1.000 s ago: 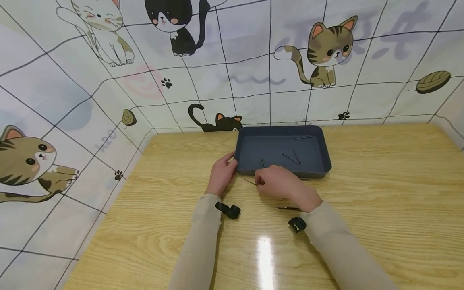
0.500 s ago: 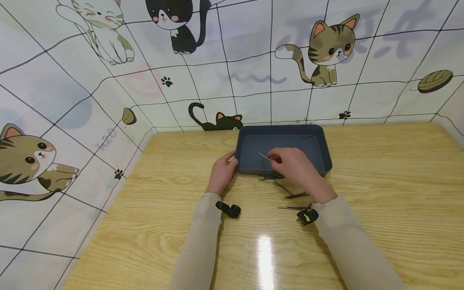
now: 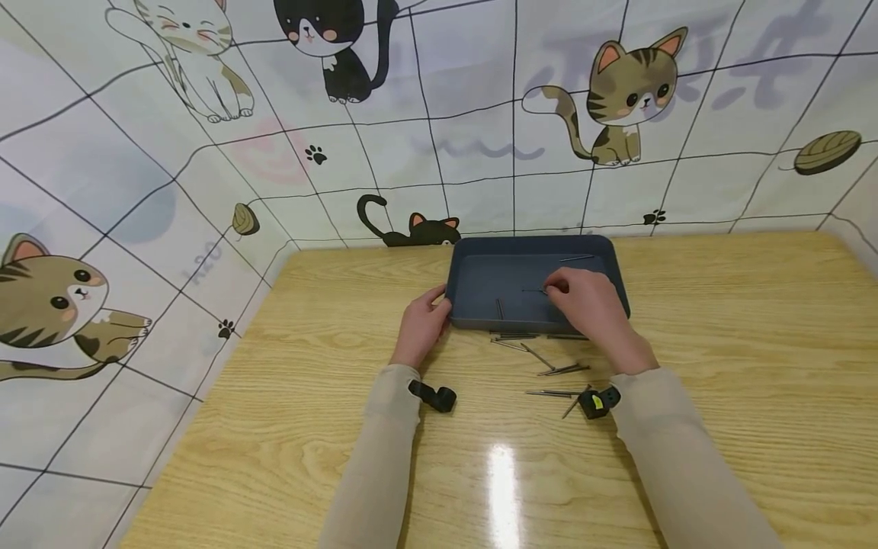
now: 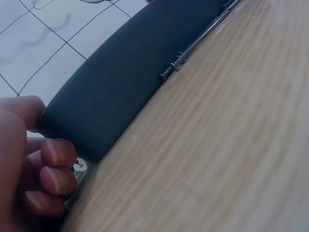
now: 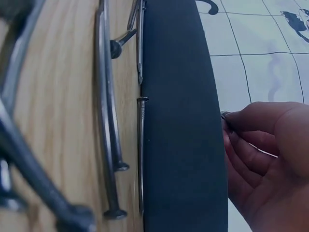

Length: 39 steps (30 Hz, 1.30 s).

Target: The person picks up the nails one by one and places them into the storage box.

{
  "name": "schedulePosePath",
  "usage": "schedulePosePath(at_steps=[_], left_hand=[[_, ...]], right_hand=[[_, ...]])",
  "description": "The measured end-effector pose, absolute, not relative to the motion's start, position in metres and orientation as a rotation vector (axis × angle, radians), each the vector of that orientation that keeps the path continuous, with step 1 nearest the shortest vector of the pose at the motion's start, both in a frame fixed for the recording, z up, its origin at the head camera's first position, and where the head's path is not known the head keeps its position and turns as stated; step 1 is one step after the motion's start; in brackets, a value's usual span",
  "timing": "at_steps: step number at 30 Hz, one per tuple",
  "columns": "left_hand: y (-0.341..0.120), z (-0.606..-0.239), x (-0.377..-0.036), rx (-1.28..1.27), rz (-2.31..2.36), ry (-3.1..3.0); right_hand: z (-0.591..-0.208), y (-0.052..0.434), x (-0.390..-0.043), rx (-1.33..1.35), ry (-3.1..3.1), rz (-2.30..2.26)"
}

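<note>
A nail (image 3: 533,290) is pinched by the right hand (image 3: 588,305) over the tray (image 3: 473,268); its near-left corner is gripped by the left hand (image 3: 421,326), fingers curled.

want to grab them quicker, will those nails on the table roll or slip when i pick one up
The nails look thin, round and smooth, so they probably roll when nudged. Lying flat on the glossy table, they may slip from fingertips. They seem stiff and light.

Your left hand (image 3: 420,329) rests far-left, fingers loosely curled, thumb extended; your right hand (image 3: 591,305) reaches farther, fingertips (image 5: 231,117) pinched together; both beige-sleeved forearms extend forward.
</note>
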<state>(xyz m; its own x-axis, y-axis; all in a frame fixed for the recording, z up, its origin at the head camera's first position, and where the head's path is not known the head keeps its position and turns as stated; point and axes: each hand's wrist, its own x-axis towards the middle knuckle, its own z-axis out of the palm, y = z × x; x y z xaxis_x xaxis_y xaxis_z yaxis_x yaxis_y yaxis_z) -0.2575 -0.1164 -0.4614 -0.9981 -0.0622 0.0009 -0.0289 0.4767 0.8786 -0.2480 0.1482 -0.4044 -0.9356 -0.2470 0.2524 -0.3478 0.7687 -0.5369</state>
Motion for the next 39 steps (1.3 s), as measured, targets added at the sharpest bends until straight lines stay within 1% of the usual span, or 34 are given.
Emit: schedulePosePath(at_steps=[15, 27, 39], left_hand=[[-0.1186, -0.4621, -0.2562, 0.064, -1.588, -2.680], [-0.1175, -0.4616, -0.2563, 0.043, -1.570, -2.679], [-0.1180, -0.4614, -0.2558, 0.050, -1.576, -2.675]], right_hand=[[-0.4092, 0.1469, -0.2450, 0.465, -2.808, 0.845], [-0.4094, 0.1464, -0.2420, 0.385, -2.927, 0.726], [-0.4094, 0.1484, -0.2400, 0.436, -3.010, 0.668]])
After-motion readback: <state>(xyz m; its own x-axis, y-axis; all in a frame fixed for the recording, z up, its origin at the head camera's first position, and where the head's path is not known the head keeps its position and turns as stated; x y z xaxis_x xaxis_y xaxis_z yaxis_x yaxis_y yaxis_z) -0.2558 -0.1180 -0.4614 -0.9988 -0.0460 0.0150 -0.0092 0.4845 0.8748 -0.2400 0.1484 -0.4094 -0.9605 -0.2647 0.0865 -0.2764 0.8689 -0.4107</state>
